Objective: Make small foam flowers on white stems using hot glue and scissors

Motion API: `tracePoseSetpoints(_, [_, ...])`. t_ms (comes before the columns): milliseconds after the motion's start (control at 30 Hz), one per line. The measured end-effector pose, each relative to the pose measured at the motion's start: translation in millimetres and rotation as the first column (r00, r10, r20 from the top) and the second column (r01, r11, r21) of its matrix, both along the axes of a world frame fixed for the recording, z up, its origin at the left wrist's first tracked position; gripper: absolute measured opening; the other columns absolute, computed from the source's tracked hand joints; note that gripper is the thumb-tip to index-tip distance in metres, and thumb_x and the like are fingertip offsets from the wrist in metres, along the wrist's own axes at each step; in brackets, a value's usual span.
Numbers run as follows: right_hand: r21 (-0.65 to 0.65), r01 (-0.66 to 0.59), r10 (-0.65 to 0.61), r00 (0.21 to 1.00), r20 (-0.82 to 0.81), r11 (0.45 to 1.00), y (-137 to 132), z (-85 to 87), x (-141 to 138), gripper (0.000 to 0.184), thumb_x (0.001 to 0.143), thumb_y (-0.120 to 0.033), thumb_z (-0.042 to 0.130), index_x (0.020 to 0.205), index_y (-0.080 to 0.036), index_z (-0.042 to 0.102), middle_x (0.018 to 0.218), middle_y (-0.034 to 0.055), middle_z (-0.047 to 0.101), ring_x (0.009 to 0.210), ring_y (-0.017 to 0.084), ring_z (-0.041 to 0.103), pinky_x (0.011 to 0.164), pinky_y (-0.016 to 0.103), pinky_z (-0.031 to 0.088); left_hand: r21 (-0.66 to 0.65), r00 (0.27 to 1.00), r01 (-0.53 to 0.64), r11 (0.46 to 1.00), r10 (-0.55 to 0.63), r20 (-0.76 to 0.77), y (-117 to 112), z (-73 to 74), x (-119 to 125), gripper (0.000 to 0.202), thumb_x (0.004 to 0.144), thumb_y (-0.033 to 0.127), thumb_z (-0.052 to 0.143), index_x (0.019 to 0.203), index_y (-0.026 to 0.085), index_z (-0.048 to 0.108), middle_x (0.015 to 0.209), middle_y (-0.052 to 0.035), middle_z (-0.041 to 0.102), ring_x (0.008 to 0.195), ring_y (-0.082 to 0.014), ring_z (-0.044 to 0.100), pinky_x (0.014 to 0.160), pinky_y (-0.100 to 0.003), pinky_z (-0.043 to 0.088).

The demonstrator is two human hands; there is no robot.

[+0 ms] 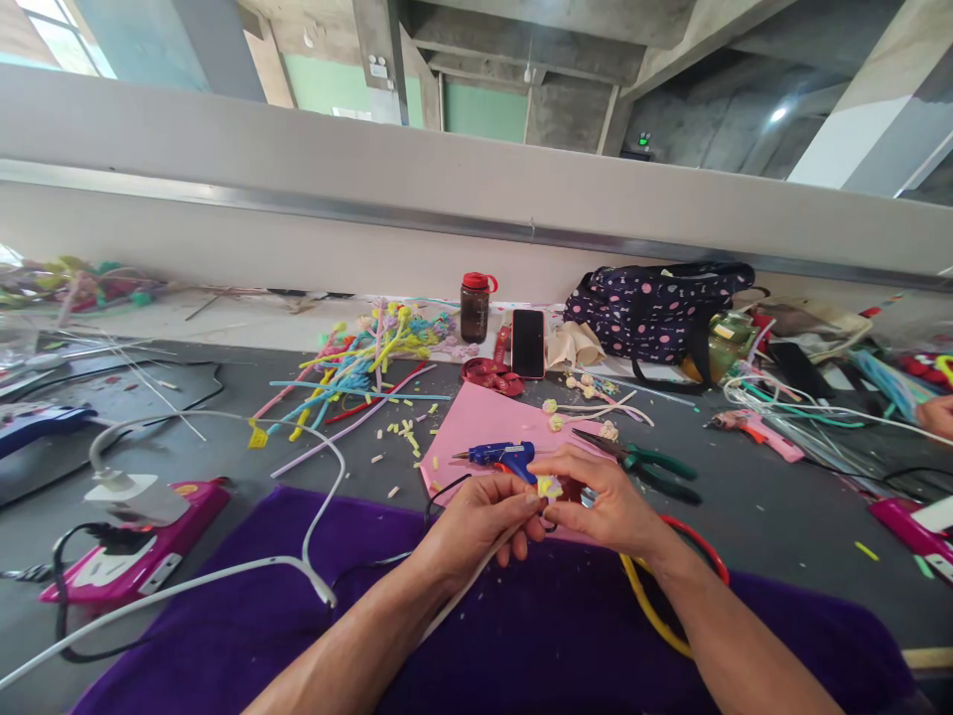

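Note:
My left hand (476,524) is closed around a thin white stem (474,584) that trails down toward my lap. At the top of the stem is a small yellow and white flower (549,488). My right hand (612,499) pinches the flower from the right, thumb below and fingers above. Just behind my hands a blue glue gun (492,454) lies on a pink sheet (466,422). To its right are pliers (659,469) with green handles. Several finished-looking white flower stems (596,407) rest behind the pliers.
Colourful pipe cleaners (364,367) are heaped at the back left, with short yellow bits around. A brown bottle (475,310), a phone (528,345) and a patterned bag (640,313) stand along the back. A pink power strip (179,536) and white cable lie left. Another person's hand (936,415) shows far right.

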State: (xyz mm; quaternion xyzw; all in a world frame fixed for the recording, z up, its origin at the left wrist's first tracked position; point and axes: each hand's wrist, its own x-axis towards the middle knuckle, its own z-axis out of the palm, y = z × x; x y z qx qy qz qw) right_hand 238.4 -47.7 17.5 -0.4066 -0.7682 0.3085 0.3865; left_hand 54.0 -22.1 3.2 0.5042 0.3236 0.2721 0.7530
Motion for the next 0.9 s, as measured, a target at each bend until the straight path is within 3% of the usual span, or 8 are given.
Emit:
tracePoseSetpoints(533, [0.017, -0.01, 0.009, 1.0, 0.026, 1.0, 0.7, -3.7, -0.8, 0.036, 0.077, -0.021, 0.065, 0.112, -0.026, 0.06, 0.093, 0.0025, 0.058, 0.071, 0.013, 0.054, 0.059, 0.024, 0.044, 0.028, 1.0, -0.021, 0.999, 0.021, -0.009, -1.2, -0.2, 0.2, 0.027, 0.075, 0.039, 0.062, 0.07, 0.013, 0.056, 0.06, -0.002, 0.064, 0.04, -0.0058, 0.05, 0.035, -0.014, 0.031])
tracePoseSetpoints(733, [-0.022, 0.057, -0.057, 0.998, -0.023, 0.998, -0.3, -2.4, 0.1, 0.05, 0.075, -0.023, 0.066, 0.122, -0.026, 0.05, 0.105, 0.0044, 0.055, 0.069, 0.012, 0.055, 0.056, 0.024, 0.046, 0.094, 0.994, -0.063, 0.994, 0.071, -0.082, -1.7, 3.9, 2.2, 0.028, 0.073, 0.04, 0.063, 0.068, 0.013, 0.054, 0.06, -0.0012, 0.062, 0.04, -0.0059, 0.05, 0.035, -0.014, 0.032])
tracePoseSetpoints(900, [0.115, 0.154, -0.145, 0.986, -0.087, 0.981, -1.8, 0.2, 1.2, 0.028, 0.078, -0.025, 0.063, 0.106, -0.025, 0.06, 0.108, 0.0062, 0.053, 0.066, 0.012, 0.055, 0.058, 0.027, 0.047, 0.088, 0.991, -0.084, 0.993, 0.092, -0.098, -1.6, 4.4, 2.8, 0.027, 0.071, 0.039, 0.064, 0.07, 0.014, 0.055, 0.06, -0.0007, 0.063, 0.039, -0.0061, 0.049, 0.034, -0.015, 0.032])
